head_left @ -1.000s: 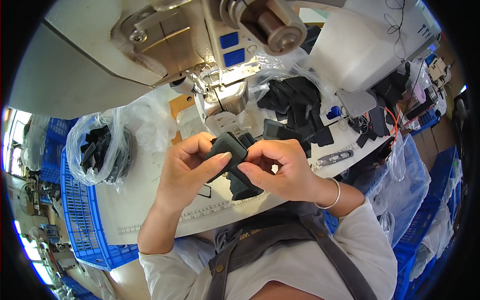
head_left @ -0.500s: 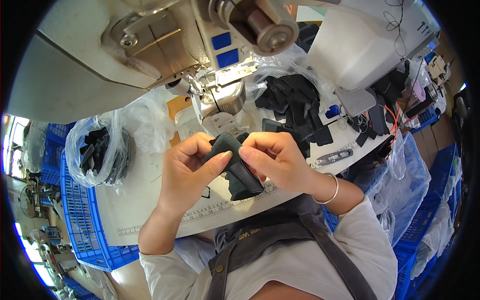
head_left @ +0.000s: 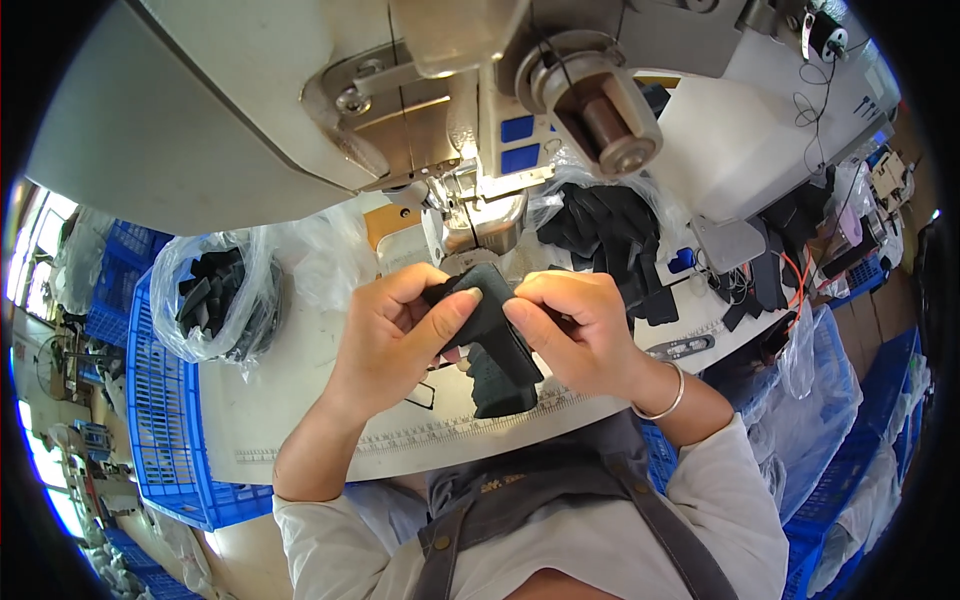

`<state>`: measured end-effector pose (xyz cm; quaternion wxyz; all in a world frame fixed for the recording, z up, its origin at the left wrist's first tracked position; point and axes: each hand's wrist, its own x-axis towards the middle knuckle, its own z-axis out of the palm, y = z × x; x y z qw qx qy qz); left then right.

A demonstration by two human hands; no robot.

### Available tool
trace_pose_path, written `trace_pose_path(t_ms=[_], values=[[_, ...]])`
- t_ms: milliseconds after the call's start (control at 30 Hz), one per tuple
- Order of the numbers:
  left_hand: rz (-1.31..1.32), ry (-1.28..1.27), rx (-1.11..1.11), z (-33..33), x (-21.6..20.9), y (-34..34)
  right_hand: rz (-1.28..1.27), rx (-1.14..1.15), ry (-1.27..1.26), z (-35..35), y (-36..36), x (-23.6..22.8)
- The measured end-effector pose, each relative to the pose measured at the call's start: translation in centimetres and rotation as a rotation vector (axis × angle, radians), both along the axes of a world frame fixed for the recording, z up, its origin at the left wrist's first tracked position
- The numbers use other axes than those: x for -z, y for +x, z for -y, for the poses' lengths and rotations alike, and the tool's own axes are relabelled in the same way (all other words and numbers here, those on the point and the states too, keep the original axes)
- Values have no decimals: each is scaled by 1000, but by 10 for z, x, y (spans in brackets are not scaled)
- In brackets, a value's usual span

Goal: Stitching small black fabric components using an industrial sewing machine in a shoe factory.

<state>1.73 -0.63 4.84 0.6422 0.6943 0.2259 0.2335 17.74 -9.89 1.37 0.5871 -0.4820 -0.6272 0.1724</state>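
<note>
Both hands are raised over the near part of the table, with a black folded fabric piece (head_left: 505,355) between them. My left hand (head_left: 395,340) grips its upper left part, thumb on top and fingers curled underneath. At the upper right edge, my right hand (head_left: 580,335) is closed in a pinch, its fingertips against the fabric and partly hidden. The piece hangs at a tilt, and its lower end shows a rougher, textured layer. Just beyond the hands stands the sewing machine's needle area (head_left: 475,215), with a metal bed below it.
A heap of black fabric pieces (head_left: 605,235) lies beyond my right hand. To the left, a plastic bag (head_left: 270,310) holds more pieces beside a blue crate (head_left: 165,420). A ruler strip (head_left: 400,435) runs along the table's near edge. A grey metal tool (head_left: 685,347) rests at right.
The whole view has shifted, so the machine appears farther right. The fabric piece has turned in my hands and shows more of its smooth, flat side. Both hands keep their places around it.
</note>
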Motion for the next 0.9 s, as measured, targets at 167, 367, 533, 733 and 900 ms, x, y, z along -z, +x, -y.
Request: trace_pose_path(t_ms=[167, 367, 533, 733, 900], values=[[-59, 253, -172, -10, 4, 5, 25, 76, 17, -15, -5, 1], [-38, 368, -173, -19, 2, 7, 77, 194, 122, -25, -7, 4], [-23, -70, -39, -37, -9, 10, -511, -135, -284, -24, -8, -14], [-44, -76, -49, -50, -19, 9, -596, -134, -326, -29, -12, -21], [-90, -34, -67, -53, -23, 12, -609, -77, -311, -32, -16, -20]])
